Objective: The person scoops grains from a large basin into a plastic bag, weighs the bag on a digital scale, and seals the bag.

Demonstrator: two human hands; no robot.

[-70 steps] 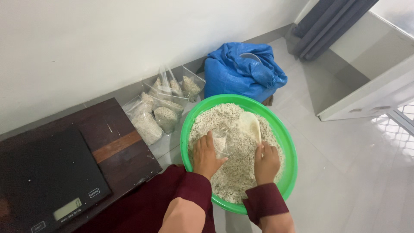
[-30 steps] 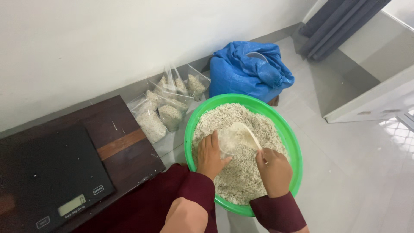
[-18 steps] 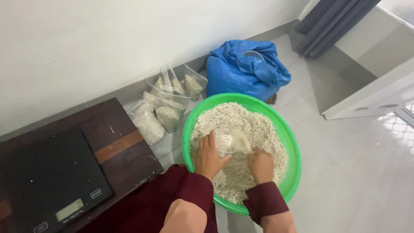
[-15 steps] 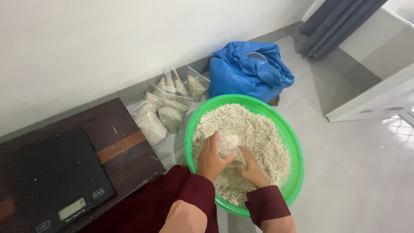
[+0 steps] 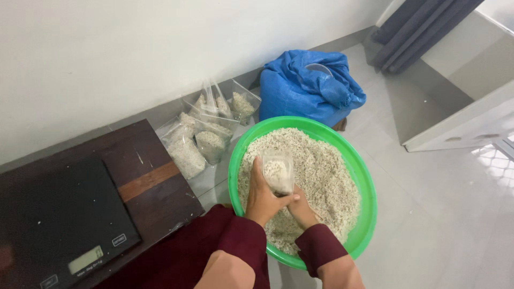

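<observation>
head view: left hand [image 5: 263, 195] clamped on small clear bag [image 5: 277, 172], part-filled, upright over green basin [image 5: 364, 176] of grain. scoop seen a second ago now gone; right hand [image 5: 301, 206] dug into grain under bag, fingers buried, cannot tell. filled bags [image 5: 201, 142] by wall.

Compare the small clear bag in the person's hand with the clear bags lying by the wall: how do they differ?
The small clear bag is held upright over the green basin by the left hand, mouth open, partly filled; the right hand is beside it. The bags by the wall lie on the floor, untouched, fuller, and there are several. Both hold the same pale grain.
</observation>
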